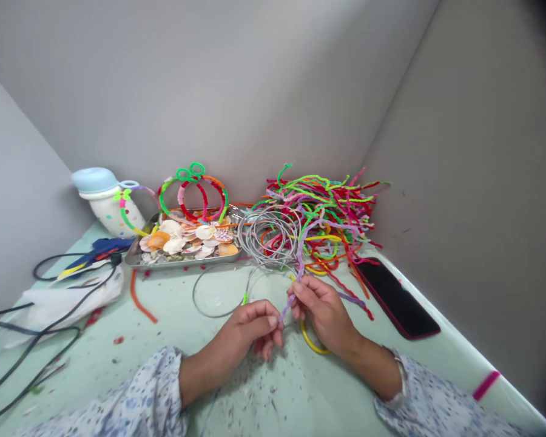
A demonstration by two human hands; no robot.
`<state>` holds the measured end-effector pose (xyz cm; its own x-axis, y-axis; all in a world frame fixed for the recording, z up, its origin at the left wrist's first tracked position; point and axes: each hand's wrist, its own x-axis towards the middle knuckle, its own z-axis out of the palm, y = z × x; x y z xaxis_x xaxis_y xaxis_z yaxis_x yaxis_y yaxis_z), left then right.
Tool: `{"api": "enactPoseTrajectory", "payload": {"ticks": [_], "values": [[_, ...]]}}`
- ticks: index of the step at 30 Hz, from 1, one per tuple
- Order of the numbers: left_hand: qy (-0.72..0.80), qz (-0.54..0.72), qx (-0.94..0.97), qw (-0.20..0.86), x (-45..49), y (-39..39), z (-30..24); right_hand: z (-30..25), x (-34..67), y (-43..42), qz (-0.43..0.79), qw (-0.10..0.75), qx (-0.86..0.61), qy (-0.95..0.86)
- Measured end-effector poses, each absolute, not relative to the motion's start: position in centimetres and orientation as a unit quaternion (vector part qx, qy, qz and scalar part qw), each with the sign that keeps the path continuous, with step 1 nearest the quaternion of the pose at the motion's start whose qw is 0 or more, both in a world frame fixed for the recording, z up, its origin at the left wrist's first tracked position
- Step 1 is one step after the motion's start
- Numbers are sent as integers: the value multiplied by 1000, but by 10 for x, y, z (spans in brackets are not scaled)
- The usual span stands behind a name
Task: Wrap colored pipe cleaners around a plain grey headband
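A purple pipe cleaner (301,258) runs between my two hands, its long end rising from the right hand toward the pile behind. My left hand (246,332) pinches the lower end between thumb and fingers. My right hand (321,309) grips it a little higher up. Close behind the hands, a thin grey wire loop (199,306) with a bit of green on it lies on the table. Under the right hand curves a yellow pipe cleaner (310,345), partly hidden.
Behind are a coil of grey wire (243,243), a heap of coloured pipe cleaners (332,200) and a metal tray (182,264) of shells with pipe-cleaner rings. A white bottle (111,212), blue-handled tool (102,247) and black cable (40,334) sit left; a phone (398,300) lies right.
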<state>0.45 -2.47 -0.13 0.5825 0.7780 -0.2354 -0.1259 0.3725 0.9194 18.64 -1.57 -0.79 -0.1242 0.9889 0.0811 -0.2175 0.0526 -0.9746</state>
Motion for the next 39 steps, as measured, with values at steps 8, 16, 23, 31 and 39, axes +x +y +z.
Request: {"api": "enactPoseTrajectory", "payload": {"ticks": [8,16,23,31,39], "values": [[361,287,479,747,7,-26,4,-3,183,-18,567,529,-402,-488],[396,276,573,662,9,-29,-3,-1,182,-22,570,517,-413,-487],[434,269,660,551,8,-36,5,-4,181,-23,577,531,-408,-467],[470,289,694,463,9,-39,10,-7,179,-20,581,539,-410,-451],[363,322,562,670,5,-39,3,-7,187,-15,594,531,-386,-464]]}}
